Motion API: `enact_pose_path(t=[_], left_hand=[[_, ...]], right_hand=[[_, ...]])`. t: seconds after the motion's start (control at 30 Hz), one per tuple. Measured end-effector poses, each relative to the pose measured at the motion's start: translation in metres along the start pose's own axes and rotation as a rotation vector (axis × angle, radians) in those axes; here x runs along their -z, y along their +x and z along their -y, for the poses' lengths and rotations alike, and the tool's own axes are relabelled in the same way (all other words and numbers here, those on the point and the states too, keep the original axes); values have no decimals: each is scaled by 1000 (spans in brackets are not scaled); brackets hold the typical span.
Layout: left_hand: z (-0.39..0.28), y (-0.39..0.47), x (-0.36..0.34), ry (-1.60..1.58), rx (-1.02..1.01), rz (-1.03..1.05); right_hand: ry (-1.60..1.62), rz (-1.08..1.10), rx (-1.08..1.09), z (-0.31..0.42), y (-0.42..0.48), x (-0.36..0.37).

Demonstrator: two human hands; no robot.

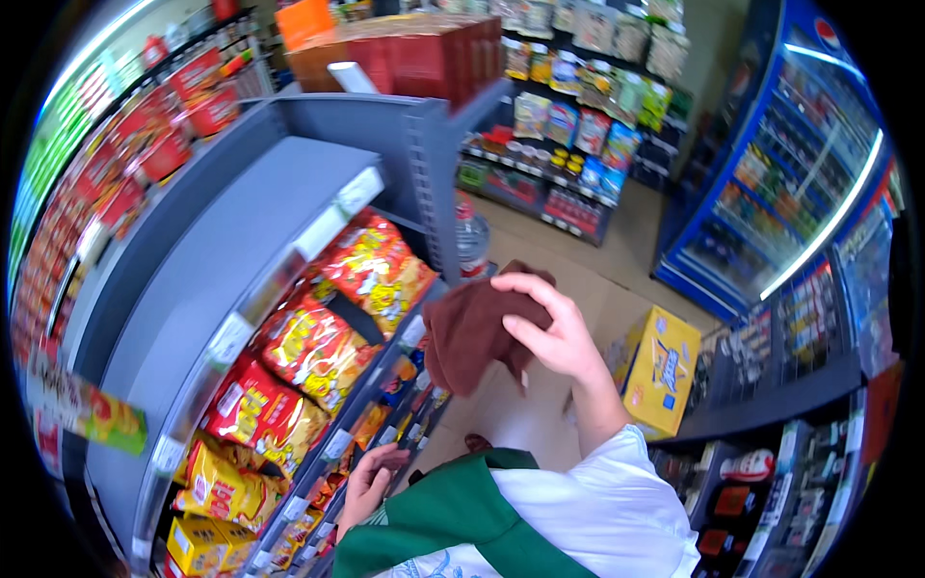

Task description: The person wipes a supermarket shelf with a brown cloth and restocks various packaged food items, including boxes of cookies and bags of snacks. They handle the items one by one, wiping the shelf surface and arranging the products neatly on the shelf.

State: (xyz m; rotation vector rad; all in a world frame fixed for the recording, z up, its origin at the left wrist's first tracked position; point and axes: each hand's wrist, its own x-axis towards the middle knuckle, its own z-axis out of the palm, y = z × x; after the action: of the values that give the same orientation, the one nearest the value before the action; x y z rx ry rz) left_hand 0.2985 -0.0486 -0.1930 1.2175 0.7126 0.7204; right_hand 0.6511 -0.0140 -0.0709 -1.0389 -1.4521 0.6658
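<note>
A crumpled brown cloth (470,336) hangs from my right hand (553,325), whose thumb and fingers pinch it over the aisle floor. My left hand (372,480) is low by the shelf edge, fingers loosely bent and nothing seen in it. To the left, the bare grey top shelf (217,202) carries price labels along its edge. Under it stand red snack bags (318,347), yellow snack bags (224,484) and small yellow boxes (199,542).
A large water bottle (471,238) stands at the shelf's end. Red cartons (433,58) are stacked behind the shelf. On the right are a yellow carton (661,372), a blue drinks fridge (780,166) and a lower rack of goods (748,466).
</note>
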Motion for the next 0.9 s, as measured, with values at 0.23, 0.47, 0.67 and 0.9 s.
enact_pose_path(t=[0.23, 0.47, 0.67, 0.9], left_hand=[[-12, 68, -33, 127, 77, 115], [1, 113, -59, 248, 250, 217], [-9, 130, -82, 356, 242, 317], [-36, 123, -67, 570, -160, 154]], right_hand=[[274, -569, -114, -52, -29, 92], [621, -1280, -104, -158, -198, 212], [5, -1645, -796, -296, -394, 243], [-596, -874, -679, -386, -291, 139]])
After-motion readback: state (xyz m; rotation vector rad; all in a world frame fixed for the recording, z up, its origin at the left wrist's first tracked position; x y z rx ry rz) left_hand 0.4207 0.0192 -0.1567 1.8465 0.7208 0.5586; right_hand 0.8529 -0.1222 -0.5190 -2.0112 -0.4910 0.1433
